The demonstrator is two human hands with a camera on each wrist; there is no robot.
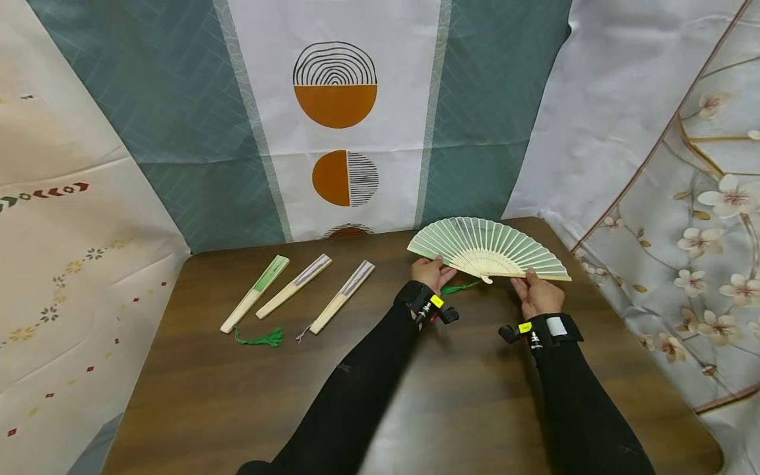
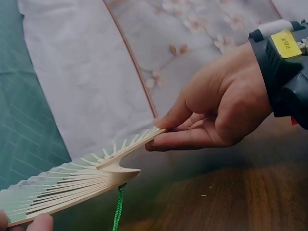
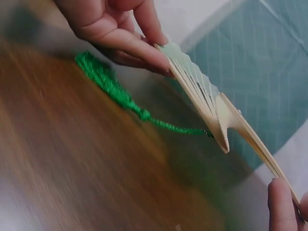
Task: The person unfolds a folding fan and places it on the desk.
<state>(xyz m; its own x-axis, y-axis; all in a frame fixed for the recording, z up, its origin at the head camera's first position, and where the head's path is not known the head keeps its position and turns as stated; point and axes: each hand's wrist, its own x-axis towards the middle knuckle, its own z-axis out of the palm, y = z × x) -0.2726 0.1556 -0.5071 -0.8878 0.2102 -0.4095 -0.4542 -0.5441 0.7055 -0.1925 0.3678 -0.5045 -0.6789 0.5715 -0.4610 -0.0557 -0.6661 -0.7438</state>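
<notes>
A pale green folding fan (image 1: 487, 244) with light wooden ribs is spread wide at the back right of the table. My left hand (image 1: 430, 273) pinches its left outer rib between thumb and fingers. At the other end, my right hand (image 1: 541, 294) pinches the right outer rib, as the left wrist view shows with the thumb (image 2: 175, 110) on top. From the fan's pivot hangs a green tassel (image 3: 108, 84), which trails under the left hand in the right wrist view. The fan is held tilted over the tabletop.
Three folded fans lie to the left on the brown table (image 1: 237, 396): a green one (image 1: 255, 293) with a green tassel (image 1: 261, 338), a pale one (image 1: 293, 286), and another pale one (image 1: 342, 297) with a short cord. Patterned cloths (image 1: 493, 99) hang behind and at both sides.
</notes>
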